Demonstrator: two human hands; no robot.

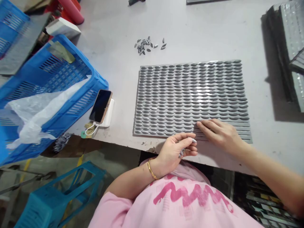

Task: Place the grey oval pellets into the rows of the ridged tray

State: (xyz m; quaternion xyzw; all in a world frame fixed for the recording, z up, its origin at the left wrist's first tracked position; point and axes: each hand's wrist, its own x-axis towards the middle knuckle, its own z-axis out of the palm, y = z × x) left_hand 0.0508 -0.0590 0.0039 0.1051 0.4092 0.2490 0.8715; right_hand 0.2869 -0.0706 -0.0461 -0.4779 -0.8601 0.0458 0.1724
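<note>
A grey panel (190,95) lies on the table, covered in rows of small grey leaf-shaped pieces. Along its lower right edge, narrow grooves (237,129) show bare. My left hand (175,150), just below the panel's front edge, is closed with several loose grey leaf-shaped pieces (181,154) in the palm. One more piece (194,140) sticks out between its thumb and forefinger. My right hand (219,134) rests on the panel, fingertips close together at the right end of the filled part of the lower rows. Whatever is under those fingertips is hidden.
Loose grey pieces (143,45) lie in a small pile behind the panel. To the left are a blue basket (78,57) with a white plastic bag (35,123) and a phone (101,106) on a white block. Stacked panels (288,53) stand at right. A blue stool (47,199) is below.
</note>
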